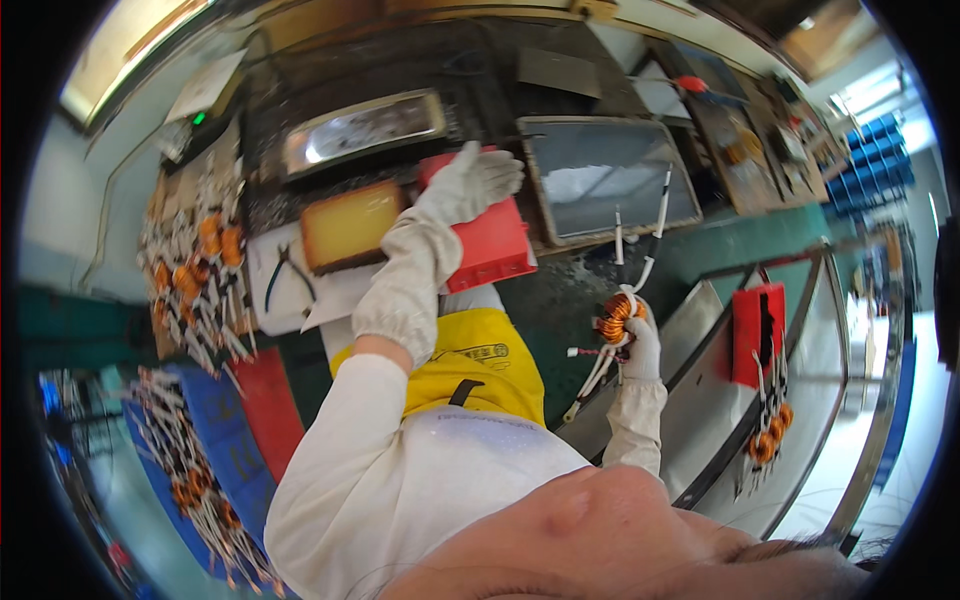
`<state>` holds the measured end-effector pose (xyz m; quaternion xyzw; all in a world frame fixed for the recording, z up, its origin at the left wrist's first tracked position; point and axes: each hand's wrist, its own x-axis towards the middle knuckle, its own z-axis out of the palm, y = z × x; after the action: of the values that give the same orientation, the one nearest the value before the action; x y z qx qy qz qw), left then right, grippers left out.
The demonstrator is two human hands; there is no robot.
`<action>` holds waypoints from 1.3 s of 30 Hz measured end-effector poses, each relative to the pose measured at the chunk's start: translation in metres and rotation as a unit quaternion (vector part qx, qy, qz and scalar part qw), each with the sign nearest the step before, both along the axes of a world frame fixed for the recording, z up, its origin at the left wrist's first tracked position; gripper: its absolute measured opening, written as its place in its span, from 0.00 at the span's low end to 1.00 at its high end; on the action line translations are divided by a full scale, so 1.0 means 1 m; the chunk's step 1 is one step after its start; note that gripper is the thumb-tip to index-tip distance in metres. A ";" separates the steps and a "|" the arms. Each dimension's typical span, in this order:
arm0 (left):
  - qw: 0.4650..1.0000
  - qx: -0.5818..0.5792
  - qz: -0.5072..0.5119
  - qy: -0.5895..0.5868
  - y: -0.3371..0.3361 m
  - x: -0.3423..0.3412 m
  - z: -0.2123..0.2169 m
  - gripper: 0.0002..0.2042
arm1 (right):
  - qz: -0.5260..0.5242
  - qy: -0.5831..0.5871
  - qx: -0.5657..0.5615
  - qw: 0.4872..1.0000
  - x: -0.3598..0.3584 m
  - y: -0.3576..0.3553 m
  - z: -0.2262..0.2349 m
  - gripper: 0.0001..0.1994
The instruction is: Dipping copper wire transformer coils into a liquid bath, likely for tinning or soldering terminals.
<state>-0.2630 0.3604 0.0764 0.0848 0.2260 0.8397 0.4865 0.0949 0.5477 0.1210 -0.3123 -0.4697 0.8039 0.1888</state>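
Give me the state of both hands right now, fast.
Left hand: open, fingers spread, resting flat on the red box.
Right hand: closed, holding the copper coil with its white leads.

The left hand (470,185) covers part of the red box (490,240); the coil's (617,318) far side sits hidden in gloved fingers (640,340).

White gloves (470,185) cover both hands; the coil (616,318) is copper-orange with white leads, the box (490,240) red, the apron (480,370) yellow.

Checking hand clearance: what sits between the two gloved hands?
Head view: between the left hand on the red box and the right hand holding the copper coil, only dark bench surface.
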 end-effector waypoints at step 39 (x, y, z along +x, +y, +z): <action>0.890 -0.279 0.009 0.360 0.000 0.043 0.023 0.28 | 0.371 -0.138 0.805 0.441 -0.397 -0.077 0.100 0.21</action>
<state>-0.2195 0.3604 0.0998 0.2394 0.6115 0.6584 0.3677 -0.3017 0.4710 0.2206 0.0781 -0.9965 0.0035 -0.0282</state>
